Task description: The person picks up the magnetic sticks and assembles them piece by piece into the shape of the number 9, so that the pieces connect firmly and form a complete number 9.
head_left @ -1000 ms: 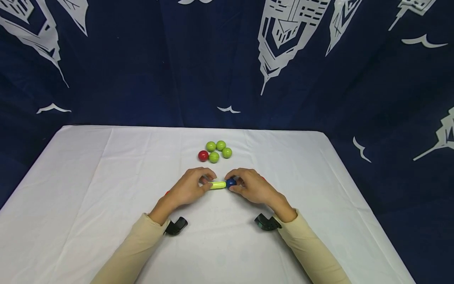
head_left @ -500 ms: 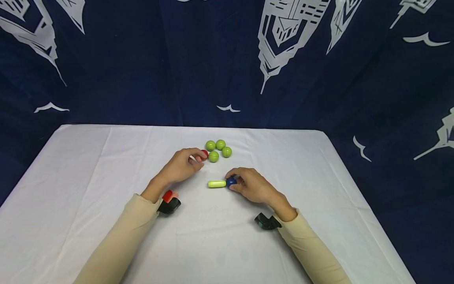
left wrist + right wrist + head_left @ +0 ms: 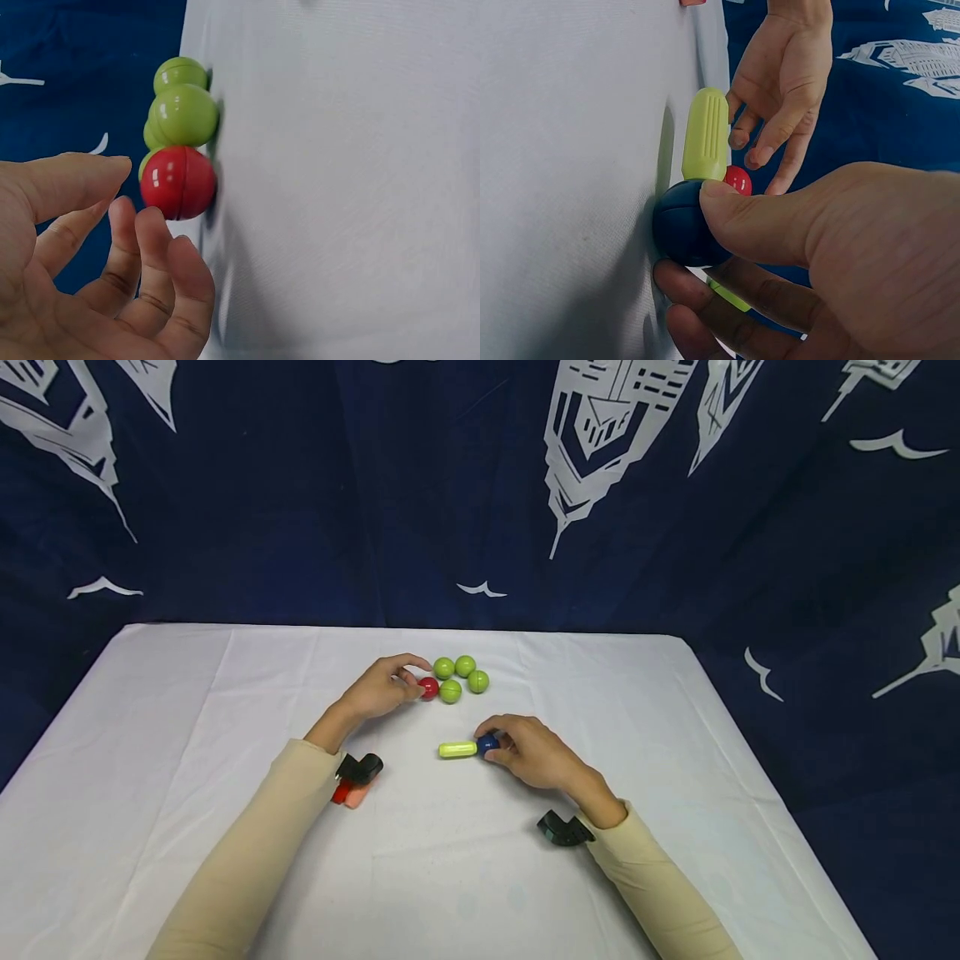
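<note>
My left hand (image 3: 377, 690) reaches around a glossy red ball (image 3: 428, 688), thumb and fingers spread. In the left wrist view the fingertips sit right at the near side of the red ball (image 3: 178, 183), with a gap to the thumb. My right hand (image 3: 531, 752) pinches a dark blue ball (image 3: 487, 743) between thumb and fingers. Joined to that ball is a yellow-green ribbed stick (image 3: 457, 750), lying pointed left. The right wrist view shows the thumb on top of the blue ball (image 3: 688, 225) and the stick (image 3: 706, 135) beyond it.
Several green balls (image 3: 451, 692) cluster beside the red one, near the table's back. A red piece (image 3: 341, 792) and a pink stick (image 3: 362, 794) lie partly hidden under the left wrist camera (image 3: 362, 768). A white cloth covers the table (image 3: 450, 877); a dark blue curtain (image 3: 337, 527) hangs behind.
My left hand has let go of the yellow-green stick and moved away and left to the red ball. The right hand stays on the blue ball. The red and pink pieces have come into view.
</note>
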Available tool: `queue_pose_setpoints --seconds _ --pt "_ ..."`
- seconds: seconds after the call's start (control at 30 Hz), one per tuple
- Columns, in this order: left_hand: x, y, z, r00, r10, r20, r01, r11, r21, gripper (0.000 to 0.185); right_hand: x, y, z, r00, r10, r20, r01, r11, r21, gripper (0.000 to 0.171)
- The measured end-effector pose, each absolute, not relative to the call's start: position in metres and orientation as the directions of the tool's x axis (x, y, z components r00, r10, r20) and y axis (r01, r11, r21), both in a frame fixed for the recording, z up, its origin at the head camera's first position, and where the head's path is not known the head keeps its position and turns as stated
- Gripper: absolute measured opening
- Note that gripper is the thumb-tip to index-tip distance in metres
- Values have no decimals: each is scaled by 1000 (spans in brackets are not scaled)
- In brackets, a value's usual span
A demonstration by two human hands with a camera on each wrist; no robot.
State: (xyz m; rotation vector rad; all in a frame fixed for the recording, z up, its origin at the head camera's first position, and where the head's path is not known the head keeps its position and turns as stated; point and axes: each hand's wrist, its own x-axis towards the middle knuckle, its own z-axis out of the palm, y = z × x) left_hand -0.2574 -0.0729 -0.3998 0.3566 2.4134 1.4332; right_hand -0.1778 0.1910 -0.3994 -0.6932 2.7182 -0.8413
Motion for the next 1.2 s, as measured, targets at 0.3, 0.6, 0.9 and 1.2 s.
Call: queue_pose_setpoints --seconds 0.3,0.6,0.9,1.2 --pt "-257 -72 -405 -912 351 -210 -27 461 887 41 -176 189 -399 -865 -496 -74 -366 724 -584 26" --pt "-262 -69 -411 -907 375 -192 10 476 880 43 -177 191 -398 -869 -489 -77 -365 737 -569 27" --pt "-256 -67 -406 -911 357 -207 61 612 789 34 -177 190 -399 -871 -486 -69 -367 738 -567 27" --pt "-245 -69 -402 -900 393 -189 110 624 773 32 -177 191 -401 -873 -481 -76 -359 741 -567 26"
